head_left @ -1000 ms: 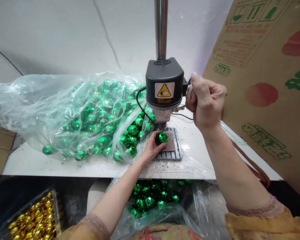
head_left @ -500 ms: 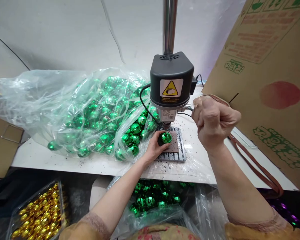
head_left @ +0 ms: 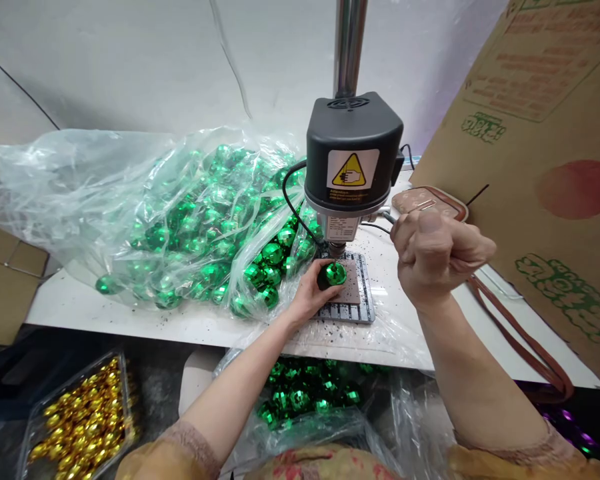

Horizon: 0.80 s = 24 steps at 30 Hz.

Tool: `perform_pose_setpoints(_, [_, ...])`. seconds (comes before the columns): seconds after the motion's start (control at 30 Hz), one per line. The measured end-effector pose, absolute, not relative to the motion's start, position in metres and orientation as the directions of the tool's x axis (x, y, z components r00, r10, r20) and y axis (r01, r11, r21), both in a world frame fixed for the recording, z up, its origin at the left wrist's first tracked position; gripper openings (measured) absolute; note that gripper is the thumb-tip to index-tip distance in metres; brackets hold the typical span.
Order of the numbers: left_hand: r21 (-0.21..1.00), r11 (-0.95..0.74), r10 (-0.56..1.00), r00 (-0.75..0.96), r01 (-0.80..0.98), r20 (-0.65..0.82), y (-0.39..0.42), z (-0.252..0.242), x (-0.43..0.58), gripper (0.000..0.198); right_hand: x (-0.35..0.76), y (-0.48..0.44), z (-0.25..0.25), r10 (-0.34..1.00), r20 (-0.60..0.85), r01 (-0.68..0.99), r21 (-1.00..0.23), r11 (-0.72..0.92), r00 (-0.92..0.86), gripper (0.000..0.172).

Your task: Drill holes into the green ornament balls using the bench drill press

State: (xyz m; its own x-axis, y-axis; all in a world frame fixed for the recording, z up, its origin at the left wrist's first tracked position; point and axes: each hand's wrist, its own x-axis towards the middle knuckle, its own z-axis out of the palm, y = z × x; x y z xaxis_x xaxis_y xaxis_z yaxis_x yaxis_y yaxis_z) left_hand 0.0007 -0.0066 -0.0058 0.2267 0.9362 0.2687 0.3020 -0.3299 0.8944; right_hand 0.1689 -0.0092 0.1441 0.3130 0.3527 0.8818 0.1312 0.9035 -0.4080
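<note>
Under the chuck of a small black drill press point(head_left: 353, 153), a shiny green ball ornament point(head_left: 337, 274) rests on a brown pad point(head_left: 351, 293) on the slotted metal base point(head_left: 367, 308). My left hand point(head_left: 311, 291) pinches the ball from the left, thumb in front and fingers behind. The drill bit meets the top of the ball or stands right over it; I cannot tell how deep. Beside the drill head, my right hand point(head_left: 437, 250) is closed in a fist around the feed lever point(head_left: 387, 217), whose grip end is hidden in the fingers.
A clear plastic bag point(head_left: 180, 220) of green balls covers the table's left. More green balls point(head_left: 305, 397) lie in plastic below the table edge. A tub of gold balls point(head_left: 87, 417) stands lower left. A large carton point(head_left: 535, 180) and a brown strapped pouch point(head_left: 433, 200) are at right.
The drill head appears larger and slightly further right, partly from the camera shifting. My right hand has moved slightly right and down on the lever. My left hand keeps holding the ball.
</note>
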Motion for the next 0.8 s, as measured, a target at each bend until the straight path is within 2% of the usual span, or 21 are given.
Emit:
perform_pose_setpoints(0.3, [0.895, -0.338, 0.932, 0.234, 0.292, 0.275, -0.007, -0.004, 0.001, 0.05, 0.17, -0.008, 0.134, 0.29, 0.915, 0.133, -0.336, 0.932, 0.28, 0.054])
perform_pose_setpoints(0.5, [0.895, -0.334, 0.934, 0.228, 0.295, 0.274, -0.008, -0.002, 0.001, 0.05, 0.173, -0.003, 0.128, 0.182, 0.954, 0.134, -0.217, 0.967, 0.237, 0.049])
perform_pose_setpoints(0.8, [0.895, -0.34, 0.931, 0.241, 0.289, 0.275, -0.006, -0.006, 0.0, 0.051, 0.175, -0.004, 0.119, 0.12, 0.979, 0.123, -0.14, 0.982, 0.163, 0.046])
